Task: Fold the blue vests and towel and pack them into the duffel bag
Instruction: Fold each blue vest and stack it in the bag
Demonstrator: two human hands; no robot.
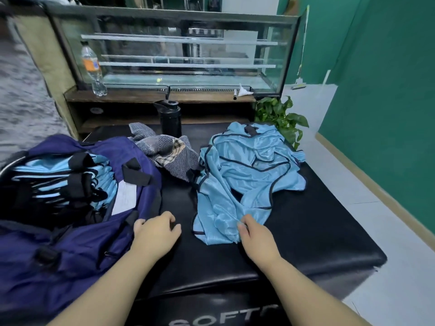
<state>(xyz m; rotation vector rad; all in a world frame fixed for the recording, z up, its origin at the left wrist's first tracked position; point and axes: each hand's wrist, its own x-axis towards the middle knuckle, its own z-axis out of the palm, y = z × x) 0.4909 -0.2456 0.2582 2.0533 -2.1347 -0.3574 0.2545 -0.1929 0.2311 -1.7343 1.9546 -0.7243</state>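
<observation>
Head view: heap of unfolded blue vests (247,175) on worktop (317,231), stretching forward from right hand (255,236), which pinches its near hem; left hand (156,234) loosely curled, empty, beside open duffel bag (70,243).

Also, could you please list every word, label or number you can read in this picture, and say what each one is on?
"SOFT", followed by a cut-off letter: white print on the front face of the black padded block.
Orange label on the clear plastic bottle: too blurred to read.
White tag inside the duffel bag: no text legible.
Nothing else is readable.
</observation>
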